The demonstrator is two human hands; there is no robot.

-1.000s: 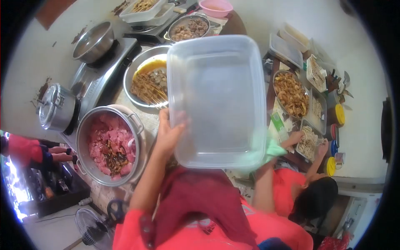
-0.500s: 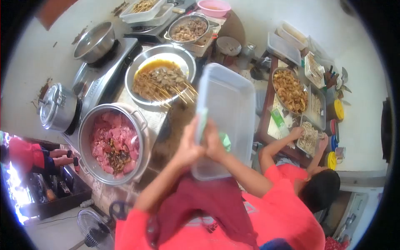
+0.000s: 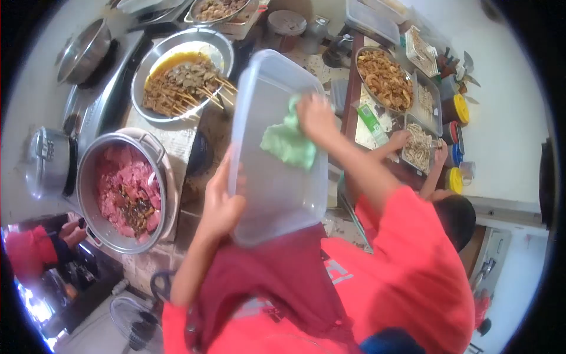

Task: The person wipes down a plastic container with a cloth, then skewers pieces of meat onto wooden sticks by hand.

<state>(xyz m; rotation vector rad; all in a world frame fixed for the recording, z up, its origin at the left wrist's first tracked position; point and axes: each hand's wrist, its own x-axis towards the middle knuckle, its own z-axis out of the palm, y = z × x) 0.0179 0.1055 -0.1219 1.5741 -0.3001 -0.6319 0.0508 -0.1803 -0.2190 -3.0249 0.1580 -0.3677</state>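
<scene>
A clear plastic container [image 3: 271,194] is held tilted in front of my body. My left hand [image 3: 223,200] grips its left wall, with the fingers behind the rim. My right hand [image 3: 315,118] is at the container's upper right side, closed on a light green cloth [image 3: 289,144], which hangs against the inside of the container. To the left of the container are a round metal basin [image 3: 138,97] with skewered meat in brown sauce and a large pot [image 3: 85,203] of raw pink meat with dark seasoning.
Two people are near: one at the right with hands [image 3: 400,140] at a tray of pale strips [image 3: 417,147], another at the far left [image 3: 29,251]. An oval platter of browned food [image 3: 386,79] and yellow-lidded jars [image 3: 461,109] stand right. A pressure cooker [image 3: 48,162] is left.
My right hand has moved up and right with the green cloth, now spread inside the container. My left hand has shifted left and down along the wall. The whole view has shifted.
</scene>
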